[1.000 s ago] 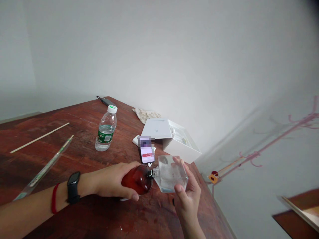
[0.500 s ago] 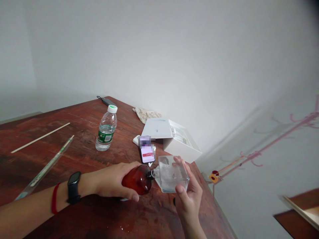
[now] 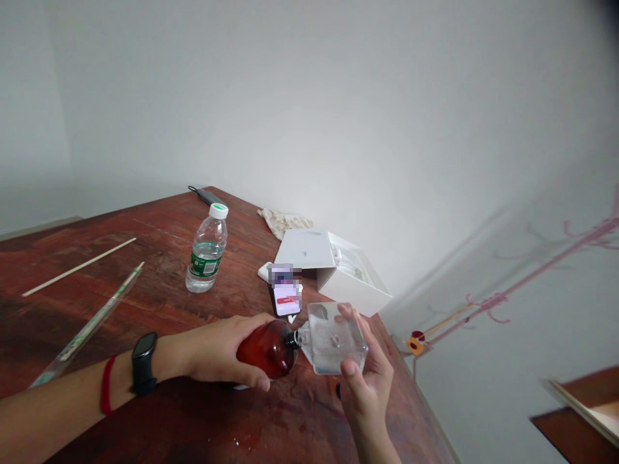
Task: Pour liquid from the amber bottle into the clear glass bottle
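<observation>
The left hand point(image 3: 217, 353) wraps closed around a dark red bottle point(image 3: 267, 349) lying on its side, its black neck meeting the mouth of a clear square glass bottle point(image 3: 333, 338), which the right hand point(image 3: 367, 393) cradles between thumb and fingers, just in front of a smartphone point(image 3: 286, 298).

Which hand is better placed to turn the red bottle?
Left, probably: the left hand wraps around the body of the red bottle, while the right hand is occupied cradling the clear square glass bottle at the red bottle's neck.
</observation>
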Motion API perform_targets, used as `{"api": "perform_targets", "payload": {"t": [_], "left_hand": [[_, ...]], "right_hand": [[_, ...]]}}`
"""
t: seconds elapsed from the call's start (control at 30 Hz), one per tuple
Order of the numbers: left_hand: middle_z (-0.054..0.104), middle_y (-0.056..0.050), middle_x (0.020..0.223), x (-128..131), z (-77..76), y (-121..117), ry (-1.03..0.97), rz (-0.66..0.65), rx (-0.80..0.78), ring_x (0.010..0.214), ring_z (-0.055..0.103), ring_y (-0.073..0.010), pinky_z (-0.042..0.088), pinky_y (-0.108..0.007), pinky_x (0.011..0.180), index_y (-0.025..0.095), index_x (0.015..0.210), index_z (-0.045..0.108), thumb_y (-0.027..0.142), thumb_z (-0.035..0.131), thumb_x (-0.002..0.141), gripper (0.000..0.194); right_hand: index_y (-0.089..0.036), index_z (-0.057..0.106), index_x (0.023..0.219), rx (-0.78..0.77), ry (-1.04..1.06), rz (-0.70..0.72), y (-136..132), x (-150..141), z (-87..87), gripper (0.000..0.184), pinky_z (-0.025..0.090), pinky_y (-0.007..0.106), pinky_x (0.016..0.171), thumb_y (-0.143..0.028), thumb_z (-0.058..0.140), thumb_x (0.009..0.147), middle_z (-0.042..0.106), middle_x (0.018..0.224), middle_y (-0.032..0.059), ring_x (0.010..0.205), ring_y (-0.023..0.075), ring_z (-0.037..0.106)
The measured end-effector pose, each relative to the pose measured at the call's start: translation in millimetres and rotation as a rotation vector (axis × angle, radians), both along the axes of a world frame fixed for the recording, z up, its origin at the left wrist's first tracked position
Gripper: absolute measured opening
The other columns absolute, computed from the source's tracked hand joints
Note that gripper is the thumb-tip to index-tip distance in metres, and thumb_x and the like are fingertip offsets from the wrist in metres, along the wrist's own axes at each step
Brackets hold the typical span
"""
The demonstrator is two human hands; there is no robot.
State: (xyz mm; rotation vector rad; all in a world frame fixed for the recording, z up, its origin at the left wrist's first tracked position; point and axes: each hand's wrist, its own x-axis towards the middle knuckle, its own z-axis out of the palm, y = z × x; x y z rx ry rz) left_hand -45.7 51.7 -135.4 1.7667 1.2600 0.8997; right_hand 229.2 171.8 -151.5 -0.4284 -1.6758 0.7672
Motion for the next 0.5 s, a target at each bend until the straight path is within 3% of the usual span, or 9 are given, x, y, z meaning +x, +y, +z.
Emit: {"api": "perform_targets", "payload": {"t": [0.5], "left_hand": [[0.077,-0.007,0.134,1.3,-2.3,0.4,-0.026,-0.013,0.034,0.115,0.074,-0.0391,0.058,-0.04,0.099,0.028,0.147,0.063,0.076,0.085,0.077,0.088]], "right_hand": [[-0.027,0.072,0.144,0.008,-0.02,0.002,0.9,3.3,-2.5,0.067,0.049,0.073,0.115,-0.056,0.085,0.086,0.072,0.148,0.0167,0.143,0.0461,0.063]]}}
